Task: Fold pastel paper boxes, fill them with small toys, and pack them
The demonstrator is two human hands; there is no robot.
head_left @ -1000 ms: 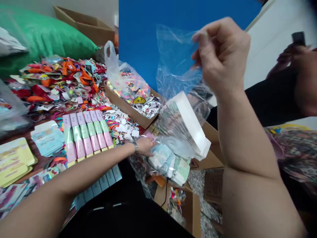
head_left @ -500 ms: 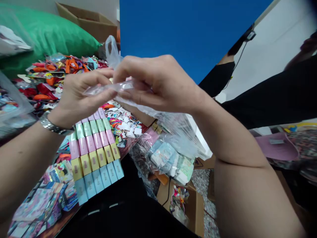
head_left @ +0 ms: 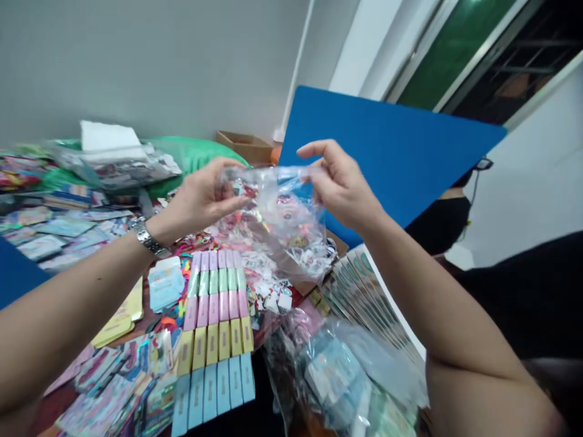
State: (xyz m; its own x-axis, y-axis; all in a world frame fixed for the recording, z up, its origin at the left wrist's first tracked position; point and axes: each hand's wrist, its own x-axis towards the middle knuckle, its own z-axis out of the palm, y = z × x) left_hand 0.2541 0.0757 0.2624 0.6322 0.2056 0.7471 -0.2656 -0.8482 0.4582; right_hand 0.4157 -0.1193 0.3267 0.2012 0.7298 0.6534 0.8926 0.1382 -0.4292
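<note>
A clear plastic bag (head_left: 291, 209) is stretched between my two hands above the table, its top edge roughly level. My left hand (head_left: 203, 194), with a metal watch on the wrist, grips the left end between thumb and fingers. My right hand (head_left: 339, 185) pinches the top edge near the right end, its index finger extended. Loose trinkets show through the film, and I cannot tell whether any lie inside the bag. Below my hands stand rows of small pastel boxes (head_left: 214, 303) in purple, green, pink, yellow and blue.
Stacks of printed packets (head_left: 109, 394) and light-blue cards (head_left: 166, 282) lie at left. A filled clear bag (head_left: 341, 370) sits at lower right beside a white tray of printed sheets (head_left: 371, 297). A blue panel (head_left: 364, 152), green sack (head_left: 195, 152) and cardboard box (head_left: 246, 145) stand behind. Another person's dark-clothed body (head_left: 532, 291) is at right.
My hands have moved apart, spreading the previously bunched bag between them. The camera view has lifted, showing more of the wall and the left side of the table.
</note>
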